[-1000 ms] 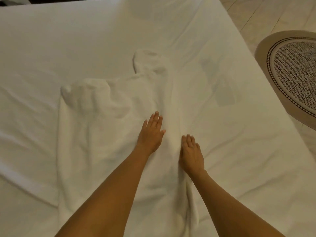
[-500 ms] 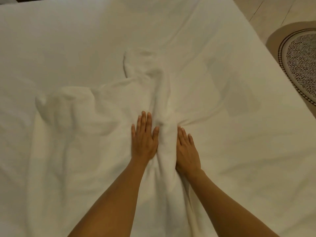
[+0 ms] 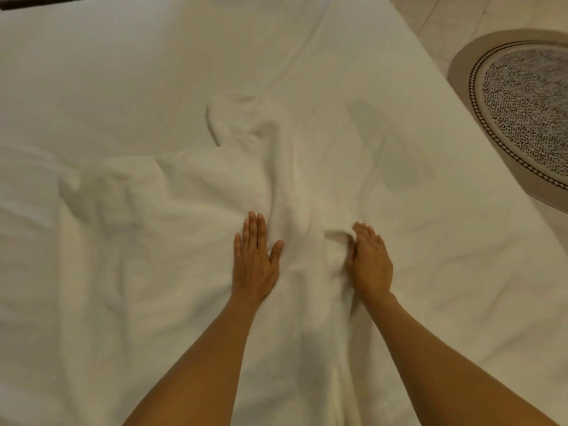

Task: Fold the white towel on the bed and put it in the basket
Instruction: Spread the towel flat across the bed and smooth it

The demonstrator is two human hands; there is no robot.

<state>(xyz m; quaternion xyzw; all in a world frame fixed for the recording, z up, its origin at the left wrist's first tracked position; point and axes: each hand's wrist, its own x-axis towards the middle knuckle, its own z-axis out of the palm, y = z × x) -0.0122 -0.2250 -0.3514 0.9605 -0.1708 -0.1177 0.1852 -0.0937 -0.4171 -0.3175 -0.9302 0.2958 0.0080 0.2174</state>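
The white towel (image 3: 172, 247) lies rumpled on the white bed (image 3: 123, 72), with a raised ridge of cloth running up its middle. My left hand (image 3: 255, 256) rests flat on the towel just left of that ridge, fingers straight. On the ridge's right side, my right hand (image 3: 370, 259) lies with its fingers straight and its thumb tucked against a bunched fold. No basket is in view.
The bed's right edge runs diagonally from top centre to the lower right. Beyond it is pale tiled floor with a round patterned rug (image 3: 522, 109) at the upper right. A dark strip (image 3: 37, 0) shows at the bed's far top-left edge.
Both hands came down flat on the towel beside the ridge. Since half a second ago my right hand has slid rightward, pushing cloth; my left hand has stayed put.
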